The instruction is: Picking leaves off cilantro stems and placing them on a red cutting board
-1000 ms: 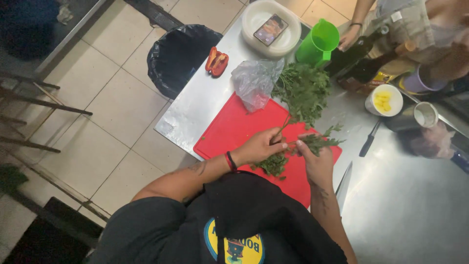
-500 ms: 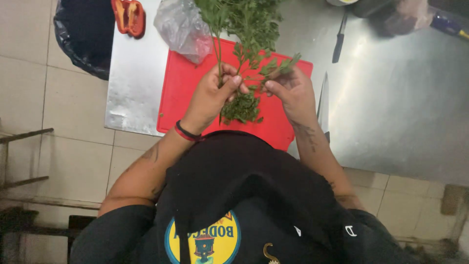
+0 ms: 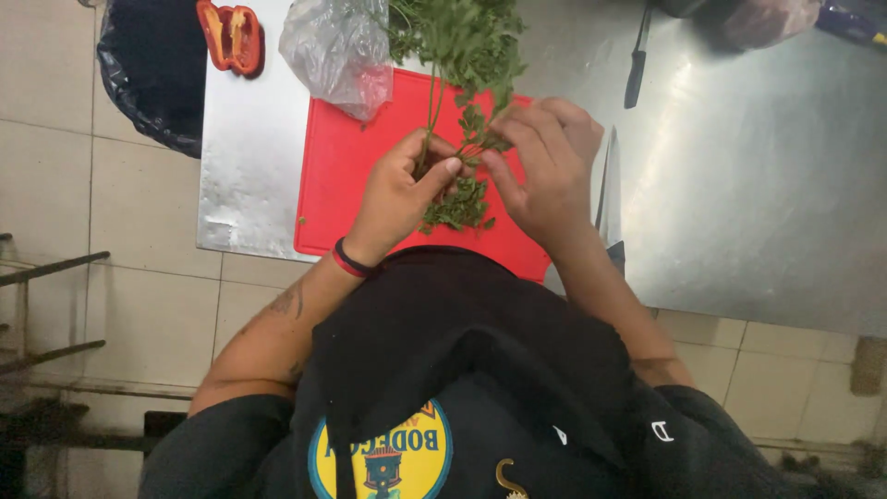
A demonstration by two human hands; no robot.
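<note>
Green herb stems (image 3: 434, 102) are sitting pinched in your left hand (image 3: 402, 189) over the red board (image 3: 356, 180); your right hand (image 3: 545, 166) is nipping leaves. The knife (image 3: 608, 199) is lying just beside that wrist, so a careless sweep could catch it.

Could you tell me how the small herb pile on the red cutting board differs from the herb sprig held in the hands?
The herb pile lies loose on the red cutting board as short leafy bits; the herb sprig has long stems, pinched by the left hand and right hand. The pile looks smaller. Both are green.
</note>
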